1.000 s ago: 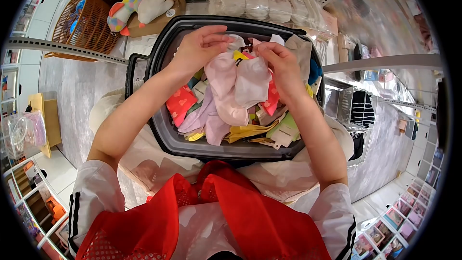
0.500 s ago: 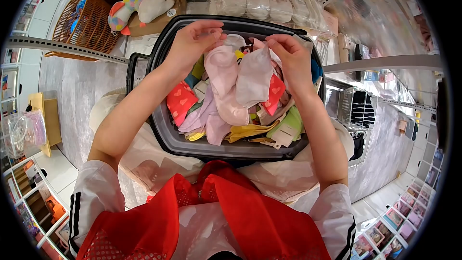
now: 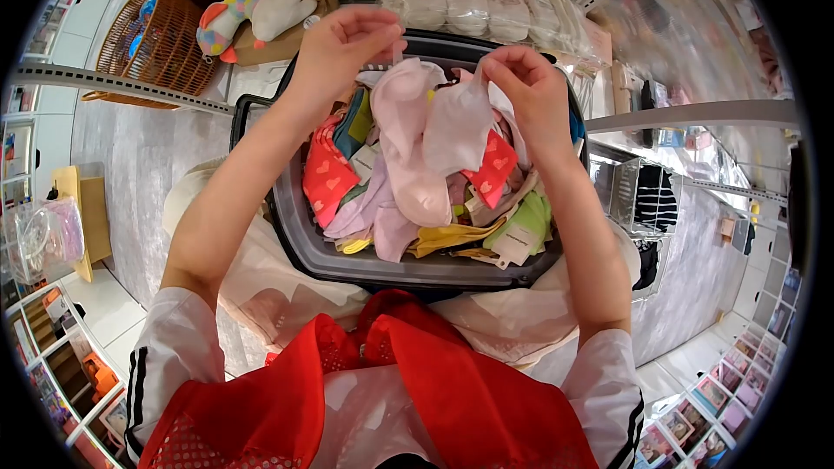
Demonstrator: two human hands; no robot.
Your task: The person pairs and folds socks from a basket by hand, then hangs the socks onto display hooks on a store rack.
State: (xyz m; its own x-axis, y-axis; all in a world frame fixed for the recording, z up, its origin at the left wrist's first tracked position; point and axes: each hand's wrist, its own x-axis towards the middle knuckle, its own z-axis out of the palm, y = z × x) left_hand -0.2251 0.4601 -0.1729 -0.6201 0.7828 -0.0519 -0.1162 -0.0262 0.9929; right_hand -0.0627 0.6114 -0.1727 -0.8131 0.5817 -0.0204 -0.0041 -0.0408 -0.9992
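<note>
"Where's the white cloth (image 3: 456, 126)?"

"Upper centre of the frame, over the tub (image 3: 304, 243), hanging near-upright, pinched by the right hand (image 3: 532, 82), lower end leaning left."

"And the left hand (image 3: 347, 43)?"

"Farther off, upper left, fingertips close together; whether they grip anything, I can't tell."

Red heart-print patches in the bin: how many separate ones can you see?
2: one patch at the left of the bin, another patch right of its middle, below the right hand. The fabric pile may hide more.
</note>
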